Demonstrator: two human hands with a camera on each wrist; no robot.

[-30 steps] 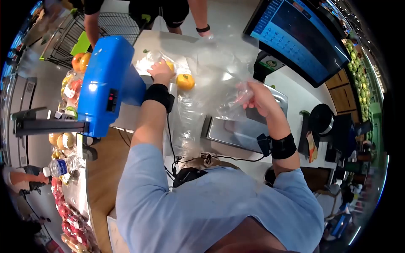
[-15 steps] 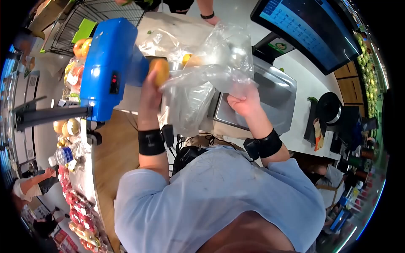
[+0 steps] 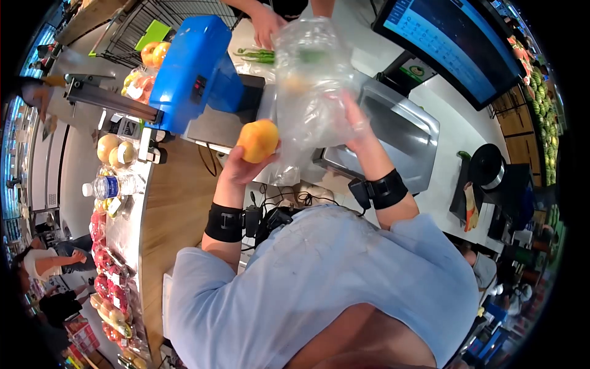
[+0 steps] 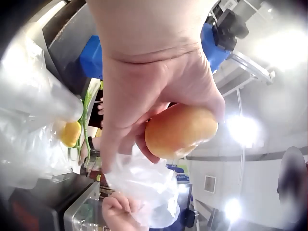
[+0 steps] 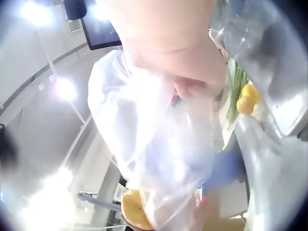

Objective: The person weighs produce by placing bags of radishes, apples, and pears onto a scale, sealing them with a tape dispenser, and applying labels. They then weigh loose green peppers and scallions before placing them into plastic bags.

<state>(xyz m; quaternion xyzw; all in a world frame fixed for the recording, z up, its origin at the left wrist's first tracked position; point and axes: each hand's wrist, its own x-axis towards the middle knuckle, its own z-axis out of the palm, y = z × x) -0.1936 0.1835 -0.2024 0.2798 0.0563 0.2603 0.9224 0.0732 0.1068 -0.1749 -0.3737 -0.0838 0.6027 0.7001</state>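
Observation:
My left hand (image 3: pixel 241 170) grips a round orange-yellow fruit (image 3: pixel 259 140), the fingers curled about its sides. In the left wrist view the fruit (image 4: pixel 182 131) has a smooth, shiny skin. To the right of it, my right hand (image 3: pixel 356 128) holds a clear plastic bag (image 3: pixel 307 83) that hangs in front of the fingers. Through the film in the right wrist view, the bag (image 5: pixel 159 139) covers much of my hand. Fruit and bag are close together, with the fruit outside the bag. Yellow fruits (image 5: pixel 249 99) lie on the counter beyond.
A blue machine (image 3: pixel 190 74) stands left of the bag, and a metal platform (image 3: pixel 399 132) lies to the right beneath a monitor (image 3: pixel 455 52). Long green peppers (image 3: pixel 255 56) lie at the back, near another person's hand (image 3: pixel 268 26). A water bottle (image 3: pixel 110 186) lies at far left.
My left hand has picked up a fruit from the counter and drawn it back toward my body. My right hand has kept hold of the bag, which now hangs more upright. Green peppers have come into view.

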